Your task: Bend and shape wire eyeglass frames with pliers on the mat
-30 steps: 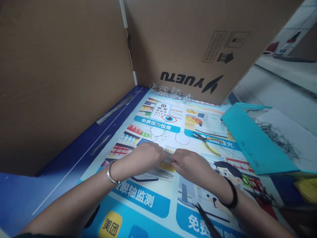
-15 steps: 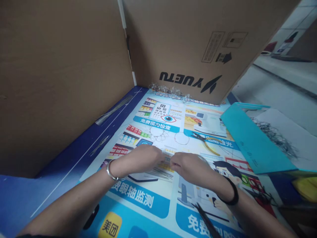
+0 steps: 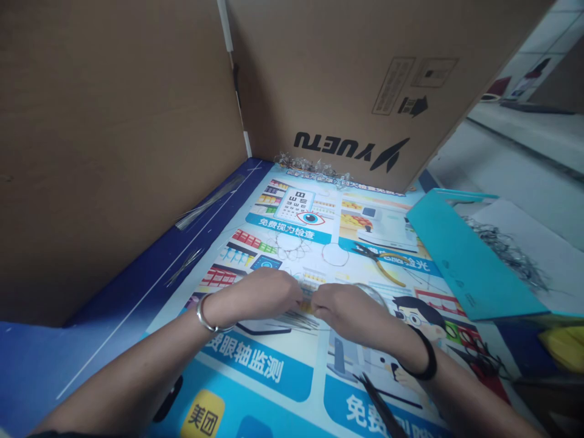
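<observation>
My left hand and my right hand are closed, knuckles up, a small gap apart above the printed poster. Both seem to pinch a thin wire, mostly hidden by the fingers. Behind my right hand shows part of a wire loop. Loose straight wires lie just below the gap. Farther back rest a round wire ring and a twisted wire piece with several loops. Pliers with yellow handles lie beyond my right hand.
Cardboard panels stand behind and at the left. A turquoise folder at right bears a tangle of wire pieces. Dark pointed tweezers lie in front. Wire bundles are at left, clear beaded pieces at the back.
My right hand has shifted slightly left and down toward my left hand. More of the wire loop shows behind it. My left hand has barely moved.
</observation>
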`<move>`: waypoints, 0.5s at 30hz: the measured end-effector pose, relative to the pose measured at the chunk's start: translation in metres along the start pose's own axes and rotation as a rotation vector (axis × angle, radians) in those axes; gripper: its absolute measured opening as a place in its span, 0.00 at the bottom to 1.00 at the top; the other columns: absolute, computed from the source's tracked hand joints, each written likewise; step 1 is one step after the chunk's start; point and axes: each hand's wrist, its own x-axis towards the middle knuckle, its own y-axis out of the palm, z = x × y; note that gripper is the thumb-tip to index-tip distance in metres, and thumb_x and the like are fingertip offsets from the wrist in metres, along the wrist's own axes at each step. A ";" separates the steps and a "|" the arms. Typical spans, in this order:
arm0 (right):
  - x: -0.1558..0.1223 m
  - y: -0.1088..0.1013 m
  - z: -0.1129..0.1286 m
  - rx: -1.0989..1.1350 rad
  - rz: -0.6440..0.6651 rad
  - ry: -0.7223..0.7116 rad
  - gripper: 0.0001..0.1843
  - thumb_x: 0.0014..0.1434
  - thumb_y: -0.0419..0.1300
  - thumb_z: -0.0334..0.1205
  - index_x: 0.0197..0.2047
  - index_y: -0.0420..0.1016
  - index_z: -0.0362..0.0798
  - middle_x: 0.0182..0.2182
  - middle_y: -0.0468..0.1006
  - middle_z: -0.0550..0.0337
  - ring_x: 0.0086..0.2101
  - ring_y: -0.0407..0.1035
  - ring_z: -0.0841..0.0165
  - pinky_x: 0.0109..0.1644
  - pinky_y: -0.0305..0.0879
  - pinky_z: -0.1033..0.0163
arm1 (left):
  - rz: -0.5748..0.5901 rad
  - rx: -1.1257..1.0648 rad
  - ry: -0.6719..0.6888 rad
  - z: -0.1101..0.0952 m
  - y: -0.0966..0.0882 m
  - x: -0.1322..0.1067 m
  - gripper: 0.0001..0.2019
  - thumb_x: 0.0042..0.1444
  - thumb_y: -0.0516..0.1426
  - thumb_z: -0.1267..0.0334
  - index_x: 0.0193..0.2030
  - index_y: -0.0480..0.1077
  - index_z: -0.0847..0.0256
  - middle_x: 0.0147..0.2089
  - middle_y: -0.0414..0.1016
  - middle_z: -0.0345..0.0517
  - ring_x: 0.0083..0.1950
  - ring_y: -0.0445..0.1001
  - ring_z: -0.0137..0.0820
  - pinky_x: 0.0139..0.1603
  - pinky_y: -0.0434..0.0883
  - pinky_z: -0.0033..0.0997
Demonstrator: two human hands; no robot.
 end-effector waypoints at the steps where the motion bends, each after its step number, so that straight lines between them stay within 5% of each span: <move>1: 0.000 0.000 0.000 -0.003 -0.009 0.003 0.11 0.59 0.48 0.35 0.30 0.69 0.47 0.31 0.74 0.59 0.32 0.65 0.70 0.30 0.46 0.66 | -0.004 -0.013 -0.006 0.000 0.000 0.000 0.12 0.54 0.52 0.67 0.20 0.68 0.61 0.20 0.66 0.43 0.19 0.58 0.25 0.22 0.49 0.31; 7: 0.002 -0.001 0.001 -0.064 -0.084 0.044 0.10 0.59 0.48 0.34 0.31 0.70 0.47 0.30 0.74 0.60 0.30 0.65 0.71 0.29 0.47 0.66 | 0.063 0.097 0.015 0.000 -0.001 -0.001 0.11 0.54 0.52 0.69 0.23 0.70 0.61 0.23 0.70 0.43 0.23 0.63 0.27 0.24 0.53 0.29; 15: 0.003 0.003 0.005 -0.189 -0.166 0.139 0.11 0.60 0.47 0.33 0.35 0.71 0.48 0.31 0.75 0.58 0.32 0.69 0.69 0.31 0.52 0.65 | -0.086 0.245 0.037 -0.011 -0.005 0.002 0.06 0.53 0.54 0.74 0.28 0.69 0.62 0.28 0.69 0.44 0.30 0.66 0.30 0.30 0.61 0.29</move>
